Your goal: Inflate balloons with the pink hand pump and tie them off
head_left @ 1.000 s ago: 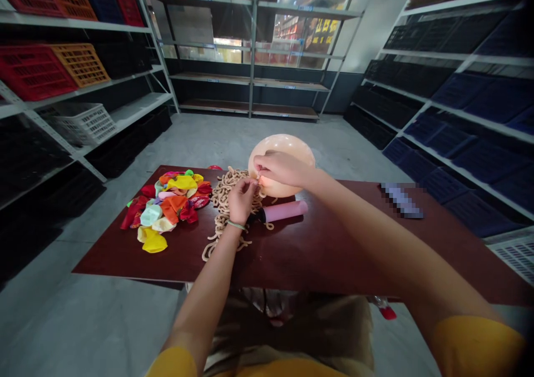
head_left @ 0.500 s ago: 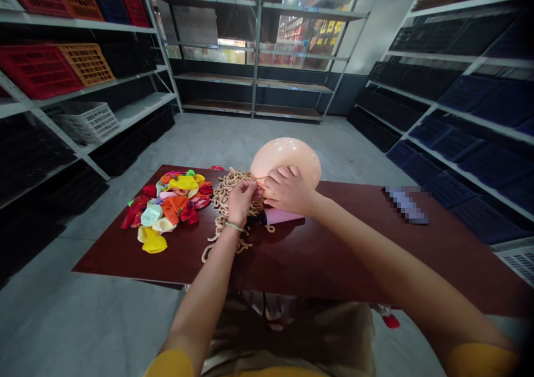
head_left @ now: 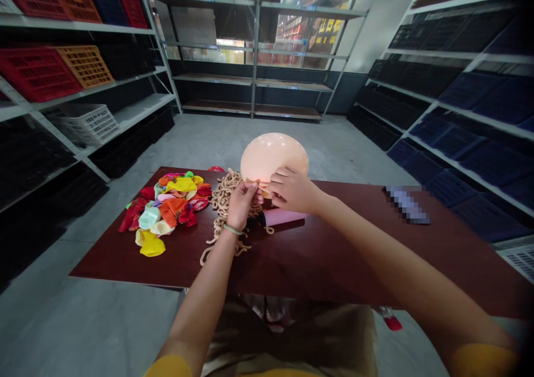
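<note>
An inflated peach-coloured balloon [head_left: 273, 154] rests over the far edge of the dark red table [head_left: 346, 243]. My left hand [head_left: 242, 203] pinches the balloon's neck end between thumb and fingers. Beside it, my right hand [head_left: 294, 191] has its fingers curled on the same neck part, close to the left fingertips. Beige curly strings [head_left: 225, 193] lie in a pile under and left of my left hand. Below my right hand is a pink cylinder [head_left: 283, 217] with a black end. To the left sits a heap of uninflated coloured balloons [head_left: 170, 207].
A blurred, pixelated flat object [head_left: 406, 203] lies on the table's right part. Shelves with red and orange crates [head_left: 37, 74] stand left, dark blue bins [head_left: 475, 143] right. A metal rack [head_left: 254, 82] stands at the back.
The balloon has shifted left and turned so that its neck faces me. My right hand has moved slightly right and down, its fingers more curled. My left hand stays nearly in place.
</note>
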Tool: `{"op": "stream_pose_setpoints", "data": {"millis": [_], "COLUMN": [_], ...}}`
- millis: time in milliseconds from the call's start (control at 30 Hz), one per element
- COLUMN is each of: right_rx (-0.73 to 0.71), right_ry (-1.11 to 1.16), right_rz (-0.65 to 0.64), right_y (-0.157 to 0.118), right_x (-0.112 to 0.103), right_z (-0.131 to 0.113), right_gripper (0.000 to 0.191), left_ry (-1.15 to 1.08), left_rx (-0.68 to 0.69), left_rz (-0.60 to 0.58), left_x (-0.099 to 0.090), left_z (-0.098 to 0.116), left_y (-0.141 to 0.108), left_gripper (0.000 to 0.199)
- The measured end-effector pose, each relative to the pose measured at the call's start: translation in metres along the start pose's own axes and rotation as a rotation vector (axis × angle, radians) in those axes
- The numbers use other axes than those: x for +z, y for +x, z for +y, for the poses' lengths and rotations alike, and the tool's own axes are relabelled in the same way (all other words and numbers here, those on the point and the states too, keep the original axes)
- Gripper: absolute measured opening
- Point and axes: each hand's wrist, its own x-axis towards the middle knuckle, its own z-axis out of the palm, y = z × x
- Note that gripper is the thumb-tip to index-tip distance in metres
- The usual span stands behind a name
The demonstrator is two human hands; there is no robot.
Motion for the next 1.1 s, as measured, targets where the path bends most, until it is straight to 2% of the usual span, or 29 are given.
{"op": "stream_pose_setpoints", "data": {"millis": [200,400,600,733,867,1000,1100], "right_rx": [-0.012,-0.014,-0.101,-0.058,0.032,0.085,0.113], "right_ry": [0.048,0.008,0.01,0.05,0.171,0.257,0.221], "right_rz": [-0.013,0.007,-0.013,-0.017,-0.006,-0.03,-0.127], "right_y": [-0.005,-0.005,-0.002,-0.004,-0.005,-0.003,0.002], "right_x": [0.001,-0.012,-0.018,-0.019,-0.021,-0.023,-0.024], "right_z": [0.003,0.012,0.014,0.013,0.013,0.015,0.016], "right_gripper": [0.02,0.023,0.028,0.028,0.021,0.024,0.032], "left_ry": [0.122,0.158,0.179,0.088,0.052,0.179,0.389], "left_rx": [0.079,0.089,0.003,-0.049,-0.076,-0.058,0.053], "left_rz": [-0.002,-0.204,-0.292,-0.271,-0.276,-0.307,-0.323], "left_x": [0.004,0.003,0.001,0.002,0.003,0.003,0.005], "left_z": [0.003,0.008,0.005,0.008,0.01,0.005,-0.001], "left_y": [-0.003,-0.006,-0.006,-0.008,-0.008,-0.006,-0.008], "left_gripper": [0.034,0.033,0.034,0.03,0.034,0.039,0.036]}}
